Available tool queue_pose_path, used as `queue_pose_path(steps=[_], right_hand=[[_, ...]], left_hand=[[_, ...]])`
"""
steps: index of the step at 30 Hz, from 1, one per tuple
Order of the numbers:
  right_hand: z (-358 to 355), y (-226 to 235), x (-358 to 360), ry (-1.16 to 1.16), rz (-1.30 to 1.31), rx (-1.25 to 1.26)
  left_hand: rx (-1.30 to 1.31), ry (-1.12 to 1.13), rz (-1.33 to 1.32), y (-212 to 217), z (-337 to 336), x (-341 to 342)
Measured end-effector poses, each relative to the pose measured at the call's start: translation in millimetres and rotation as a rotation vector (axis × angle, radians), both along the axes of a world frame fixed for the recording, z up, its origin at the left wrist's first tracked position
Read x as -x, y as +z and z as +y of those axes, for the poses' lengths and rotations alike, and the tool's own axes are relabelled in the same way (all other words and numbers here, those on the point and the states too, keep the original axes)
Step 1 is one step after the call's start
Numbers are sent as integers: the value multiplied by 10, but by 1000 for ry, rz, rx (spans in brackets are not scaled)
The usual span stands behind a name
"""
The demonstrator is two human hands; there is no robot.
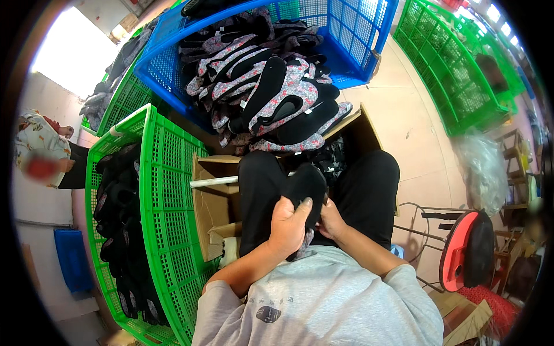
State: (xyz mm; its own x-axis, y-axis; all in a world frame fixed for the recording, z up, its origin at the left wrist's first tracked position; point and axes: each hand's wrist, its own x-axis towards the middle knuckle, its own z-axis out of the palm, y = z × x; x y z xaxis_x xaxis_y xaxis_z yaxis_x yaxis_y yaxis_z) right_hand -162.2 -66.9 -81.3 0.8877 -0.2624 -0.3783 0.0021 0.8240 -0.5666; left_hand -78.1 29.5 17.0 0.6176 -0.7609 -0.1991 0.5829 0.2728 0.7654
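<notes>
L hand & R hand clamped on blk slipper. Blue crate @12 o'clock: floral slippers; green crate @9: dark slippers.

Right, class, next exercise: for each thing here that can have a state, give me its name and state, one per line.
Left hand: gripping, thumb on top
Right hand: gripping the opposite edge
Dark slipper: held in both hands
Blue crate: open, heaped
Patterned slippers: piled loosely
Left green crate: open, loaded with black slippers
Cardboard box: open
Plastic bag: crumpled
</notes>
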Motion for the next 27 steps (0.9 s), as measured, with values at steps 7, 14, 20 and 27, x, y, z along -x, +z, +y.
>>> queue_pose_path(steps=[7,14,20,27], right_hand=[[64,-139,77,168,-142,-38],[36,-39,51,228,6,160],[105,-134,49,102,64,655],[228,-44,32,-13,195,764]], left_hand=[[-729,272,-841,-475,39,-180],[-706,323,-663,-707,30,-316],[-504,280,-306,-757,87,-351],[-285,308,-244,-603,45,-314]])
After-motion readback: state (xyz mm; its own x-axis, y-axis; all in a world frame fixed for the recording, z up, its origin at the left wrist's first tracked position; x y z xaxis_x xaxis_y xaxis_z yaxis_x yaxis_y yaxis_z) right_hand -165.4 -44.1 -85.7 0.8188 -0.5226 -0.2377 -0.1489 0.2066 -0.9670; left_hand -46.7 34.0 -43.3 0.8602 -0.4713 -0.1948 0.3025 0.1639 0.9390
